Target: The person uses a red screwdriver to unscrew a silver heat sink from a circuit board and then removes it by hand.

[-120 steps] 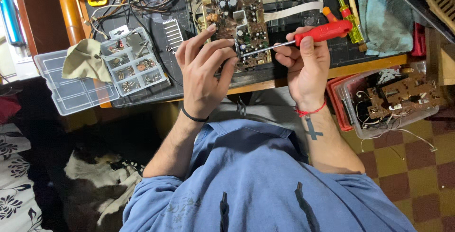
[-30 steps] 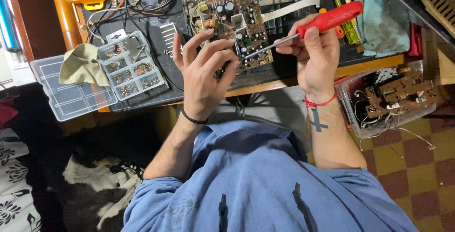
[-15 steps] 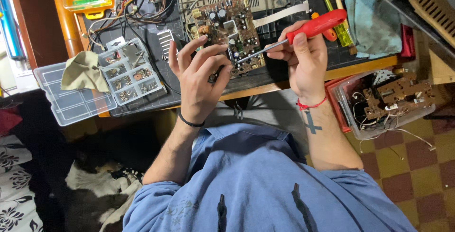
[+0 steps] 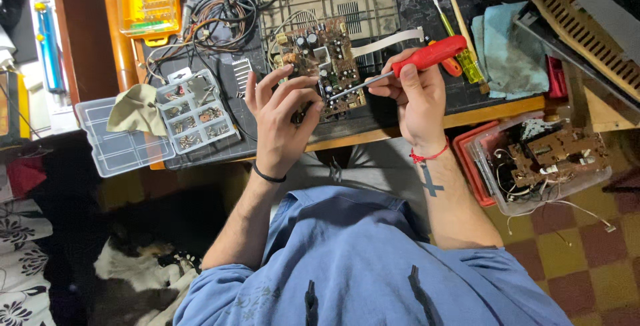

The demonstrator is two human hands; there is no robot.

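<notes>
The circuit board, brown and crowded with small parts, lies on the dark mat near the front edge of the bench, with a clear compartment box of tiny parts and a crumpled tan cloth to its left. The left hand rests at the board's near left edge, fingers spread and loosely curled, gripping nothing. The right hand is closed around a red-handled screwdriver whose shaft slants down-left onto the board; a blue cloth lies further right.
</notes>
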